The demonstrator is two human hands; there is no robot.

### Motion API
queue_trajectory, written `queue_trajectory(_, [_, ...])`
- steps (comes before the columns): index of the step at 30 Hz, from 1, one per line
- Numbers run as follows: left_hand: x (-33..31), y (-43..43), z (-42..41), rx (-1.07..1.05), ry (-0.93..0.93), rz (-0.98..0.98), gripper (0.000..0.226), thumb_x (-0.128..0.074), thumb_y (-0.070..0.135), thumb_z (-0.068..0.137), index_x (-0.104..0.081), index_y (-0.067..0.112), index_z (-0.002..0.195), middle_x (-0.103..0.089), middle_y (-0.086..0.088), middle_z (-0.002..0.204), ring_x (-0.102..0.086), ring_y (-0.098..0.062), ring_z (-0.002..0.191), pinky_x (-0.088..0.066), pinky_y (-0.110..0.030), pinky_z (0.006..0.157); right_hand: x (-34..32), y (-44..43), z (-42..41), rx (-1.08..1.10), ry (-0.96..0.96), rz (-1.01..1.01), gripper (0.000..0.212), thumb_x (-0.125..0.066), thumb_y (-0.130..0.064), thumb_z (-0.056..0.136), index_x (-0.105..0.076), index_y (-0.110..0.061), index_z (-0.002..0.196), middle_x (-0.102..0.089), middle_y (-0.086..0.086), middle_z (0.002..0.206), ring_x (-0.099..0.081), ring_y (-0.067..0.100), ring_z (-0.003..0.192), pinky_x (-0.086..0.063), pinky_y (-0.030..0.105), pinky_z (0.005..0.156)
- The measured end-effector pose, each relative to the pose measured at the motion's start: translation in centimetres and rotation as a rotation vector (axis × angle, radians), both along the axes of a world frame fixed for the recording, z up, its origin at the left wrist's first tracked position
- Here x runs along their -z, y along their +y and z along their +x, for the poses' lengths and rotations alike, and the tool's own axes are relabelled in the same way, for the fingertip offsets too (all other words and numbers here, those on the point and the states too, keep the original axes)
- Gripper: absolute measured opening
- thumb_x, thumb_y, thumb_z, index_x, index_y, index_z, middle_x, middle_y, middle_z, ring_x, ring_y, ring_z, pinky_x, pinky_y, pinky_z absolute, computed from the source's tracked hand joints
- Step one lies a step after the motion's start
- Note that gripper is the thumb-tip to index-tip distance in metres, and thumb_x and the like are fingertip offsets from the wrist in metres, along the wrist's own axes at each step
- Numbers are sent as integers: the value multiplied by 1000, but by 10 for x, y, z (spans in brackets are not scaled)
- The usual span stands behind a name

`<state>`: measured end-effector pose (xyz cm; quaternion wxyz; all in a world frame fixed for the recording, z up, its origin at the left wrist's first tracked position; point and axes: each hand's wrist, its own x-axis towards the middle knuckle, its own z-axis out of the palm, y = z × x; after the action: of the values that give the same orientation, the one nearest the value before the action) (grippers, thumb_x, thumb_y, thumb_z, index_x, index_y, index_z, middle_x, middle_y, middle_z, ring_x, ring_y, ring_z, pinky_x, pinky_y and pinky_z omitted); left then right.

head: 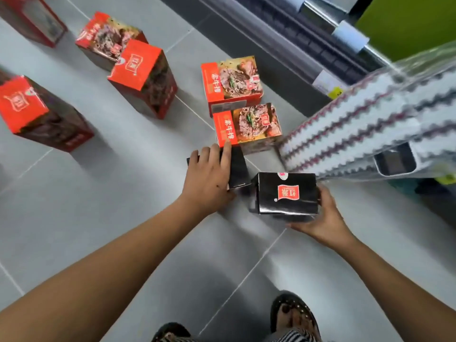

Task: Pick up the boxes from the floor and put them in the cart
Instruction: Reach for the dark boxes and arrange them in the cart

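Note:
My right hand [325,218] grips a black box with a red label [287,193] from its right and under side, held just above the grey floor. Left of it, my left hand [209,178] lies over the top of a second black box [238,169]. Its fingers reach over the box's far edge and its thumb is hidden. Directly behind that stand two red boxes with a meat picture [249,127] [232,81], one behind the other. Several more red boxes stand on the floor to the left [145,75] [37,112] [108,38]. A chrome bar of the cart [318,11] shows at the upper right.
A zigzag-patterned bundle in clear plastic [370,124] juts in from the right, close above the held box. A dark strip of flooring [278,58] runs along the cart side. A green surface [404,23] fills the top right corner. My sandalled feet [293,314] are at the bottom.

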<state>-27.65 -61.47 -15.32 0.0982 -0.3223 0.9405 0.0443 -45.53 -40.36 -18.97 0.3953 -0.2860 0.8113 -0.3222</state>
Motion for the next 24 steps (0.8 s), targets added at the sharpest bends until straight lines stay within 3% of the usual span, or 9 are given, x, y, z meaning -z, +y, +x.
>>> queue_trajectory(3, [9,-2,2,-11,60,-42,102,-62,68,70,-28,7,144,-52,-13,120,-51,-31,105,-42,-46,90,13,-6,3,72,-59,-125,88,-91,-51,46,-39,-48,117,-58,-6,124,-58,3,112,-48,11,86])
queue_trajectory(6, [9,-1,2,4,55,-71,101,-64,67,68,-30,7,143,-52,-12,116,-52,-31,102,-43,-45,86,28,-6,8,138,-119,-193,84,-91,-37,51,-40,-36,118,-61,-5,118,-61,0,106,-50,15,85])
queue_trajectory(9, [7,-2,1,8,34,-65,102,-63,67,70,-24,10,145,-49,-10,121,-49,-30,107,-41,-43,91,45,-3,18,196,-141,-199,94,-94,-42,45,-43,-27,123,-65,-2,117,-64,3,105,-51,17,84])
queue_trajectory(12, [7,-3,2,24,53,-63,100,-61,68,73,-21,12,146,-47,-9,125,-47,-28,111,-39,-41,95,61,-5,36,205,-128,-206,90,-94,-23,50,-49,-3,125,-67,9,115,-66,-1,96,-48,7,77])
queue_trajectory(15, [7,-6,5,58,72,-70,99,-59,70,71,-25,13,144,-49,-9,124,-48,-29,109,-39,-41,93,70,-12,45,217,-126,-238,84,-93,-11,53,-51,3,125,-68,9,111,-66,-5,91,-46,2,73])
queue_trajectory(19, [5,-13,9,96,53,-63,101,-61,69,70,-22,15,146,-47,-7,126,-46,-28,110,-38,-40,94,74,-18,35,126,-107,-251,81,-94,-19,56,-53,3,122,-70,6,109,-68,3,97,-48,8,78])
queue_trajectory(24, [2,-22,22,174,29,-54,105,-51,80,67,-25,14,145,-49,-7,120,-47,-27,102,-40,-39,89,75,-27,16,-26,-161,-249,79,-87,-11,59,-49,6,126,-71,3,107,-68,5,97,-51,13,75])
